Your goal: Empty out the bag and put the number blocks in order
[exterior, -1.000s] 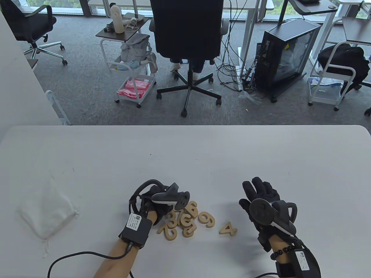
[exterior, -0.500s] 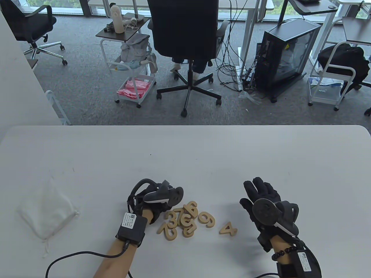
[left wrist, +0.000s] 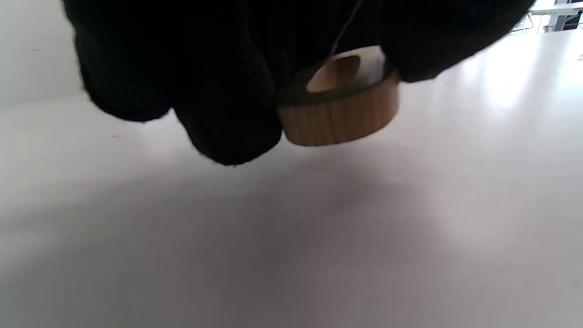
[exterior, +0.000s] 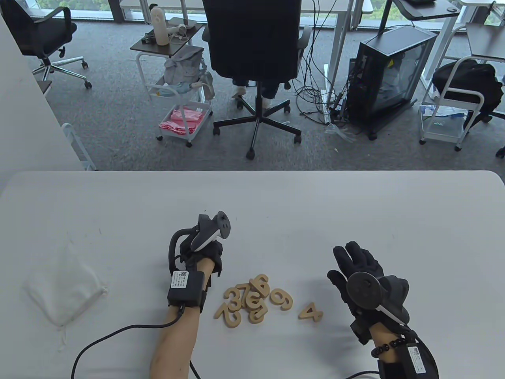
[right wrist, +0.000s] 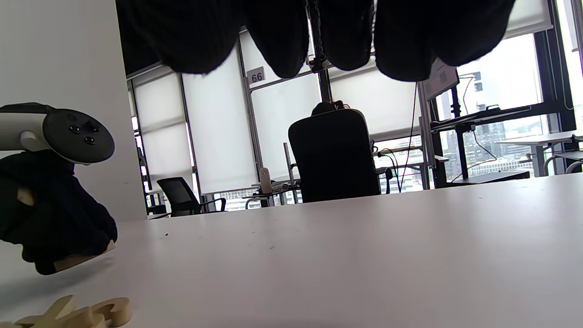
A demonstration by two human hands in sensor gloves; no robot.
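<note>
Table view: left hand (exterior: 201,252) is now sitting w/ its tracker up, above and left of the block pile (exterior: 248,302), lower centre of the frame. 0.5 s ago it was lying right over the pile's upper-left edge; 1 s ago lower still, partly covering it. So it's pulling away toward frame centre, fingers curled under, block not visible from here. The pile (3, 2, 9 and others, overlapping) is looking undisturbed. The 4 (exterior: 311,312) is lying alone just right of the pile, same spot. Right hand (exterior: 357,266) is hovering flat, fingers spread, holding nothing, lower right, barely shifting vs earlier. White bag (exterior: 65,290) is lying limp at lower left, apparently emptied.

Left wrist view: left-hand fingers (left wrist: 227,114) are gripping a rounded wooden block (left wrist: 339,111) w/ a hole thru it, just above the tabletop (left wrist: 291,250); which digit, can't tell. Blurred, so prob. moving.

Right wrist view: right-hand fingertips (right wrist: 410,41) are hanging loose at the top edge, nothing between them. Left hand at the left edge is clutching a pale block edge (right wrist: 82,259), close to the tabletop. Pile edge at lower left corner.

Meaning: first pick is done, bag step looks finished, ordering is just starting; row not yet begun.
</note>
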